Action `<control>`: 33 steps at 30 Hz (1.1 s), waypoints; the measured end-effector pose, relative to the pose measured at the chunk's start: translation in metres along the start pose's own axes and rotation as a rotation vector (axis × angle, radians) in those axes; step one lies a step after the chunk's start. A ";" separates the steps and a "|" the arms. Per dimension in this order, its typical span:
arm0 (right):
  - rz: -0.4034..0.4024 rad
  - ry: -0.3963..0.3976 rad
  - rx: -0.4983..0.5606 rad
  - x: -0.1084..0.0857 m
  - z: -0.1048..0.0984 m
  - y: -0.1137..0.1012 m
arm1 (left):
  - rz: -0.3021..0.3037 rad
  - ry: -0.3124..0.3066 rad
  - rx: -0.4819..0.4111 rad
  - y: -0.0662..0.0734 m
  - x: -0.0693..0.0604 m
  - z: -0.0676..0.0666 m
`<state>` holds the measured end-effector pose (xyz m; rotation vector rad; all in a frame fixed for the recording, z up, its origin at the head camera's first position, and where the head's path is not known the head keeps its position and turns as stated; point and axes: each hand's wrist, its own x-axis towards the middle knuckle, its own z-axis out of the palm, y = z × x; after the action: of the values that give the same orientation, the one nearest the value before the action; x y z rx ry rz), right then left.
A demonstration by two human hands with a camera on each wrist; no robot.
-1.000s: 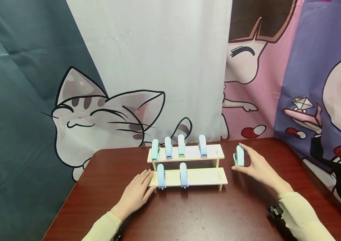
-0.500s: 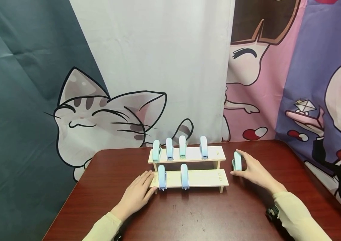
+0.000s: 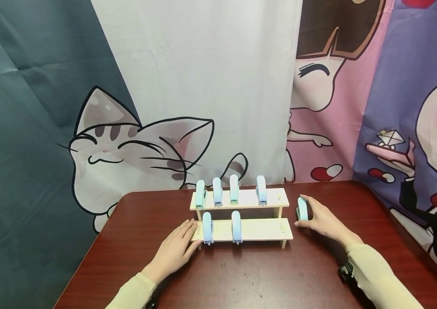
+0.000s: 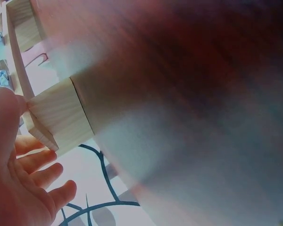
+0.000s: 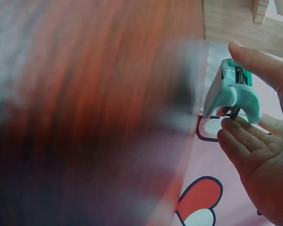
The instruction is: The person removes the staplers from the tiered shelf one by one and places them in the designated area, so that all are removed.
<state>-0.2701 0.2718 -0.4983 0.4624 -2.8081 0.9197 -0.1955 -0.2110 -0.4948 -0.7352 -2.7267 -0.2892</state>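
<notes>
My right hand (image 3: 324, 219) pinches a small mint-green stapler (image 3: 301, 209) between thumb and fingertips, just right of the wooden rack. It stands upright; whether its base touches the table I cannot tell. In the right wrist view the stapler (image 5: 238, 94) shows its end, with a spring inside. The left hand (image 3: 174, 246) rests against the left end of the rack's lower shelf (image 3: 261, 229), fingers fairly straight and thumb at the front edge. Two light-blue staplers (image 3: 207, 228) stand on that shelf. Several blue and mint staplers (image 3: 234, 189) line the upper shelf (image 3: 247, 197).
The rack stands near the back of a dark red wooden table (image 3: 241, 274). Behind the table hangs a cartoon-printed curtain (image 3: 218, 86). The upper shelf has a gap between its staplers toward the right.
My right hand has moved slightly left and toward me with the stapler, closer to the rack's right end. The left hand has stayed at the lower shelf.
</notes>
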 end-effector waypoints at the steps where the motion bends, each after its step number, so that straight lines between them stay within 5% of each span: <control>1: 0.003 -0.007 -0.003 0.000 0.000 0.000 | -0.001 -0.003 0.000 0.000 0.000 0.000; 33: -0.034 -0.006 0.002 0.012 -0.001 -0.002 | 0.002 -0.001 -0.002 0.001 0.000 -0.002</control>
<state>-0.2809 0.2679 -0.4933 0.5126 -2.7954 0.9157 -0.1945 -0.2106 -0.4929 -0.7391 -2.7268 -0.2916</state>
